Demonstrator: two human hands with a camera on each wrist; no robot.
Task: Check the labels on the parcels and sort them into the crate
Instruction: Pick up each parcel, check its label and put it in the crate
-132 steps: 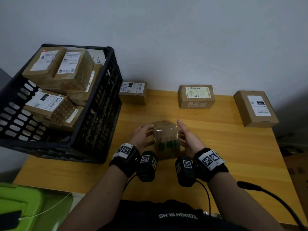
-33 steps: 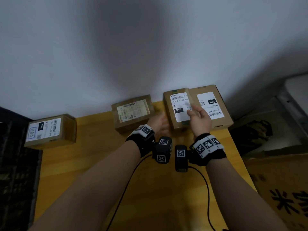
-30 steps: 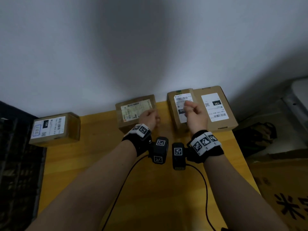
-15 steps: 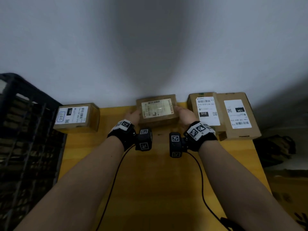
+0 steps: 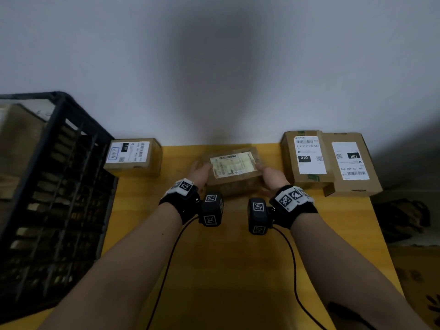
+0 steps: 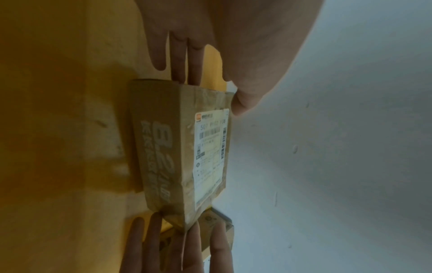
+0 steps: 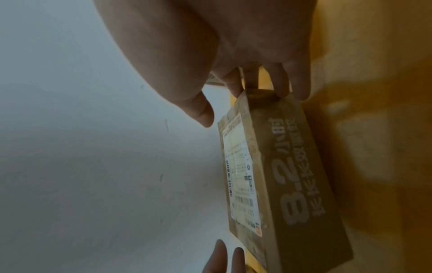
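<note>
Left hand point(image 5: 199, 172) and right hand point(image 5: 271, 178) press straight fingers against opposite ends of the parcel point(image 5: 234, 172) between them, label upward, presumably for reading. The crate point(image 5: 59, 186) waits left of the hands.

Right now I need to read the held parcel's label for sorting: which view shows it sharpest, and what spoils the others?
Left wrist view: parcel label sharpest, though dim. Head view: parcel motion-blurred, under a wall shadow. Right wrist view: label steeply foreshortened, dark.
</note>
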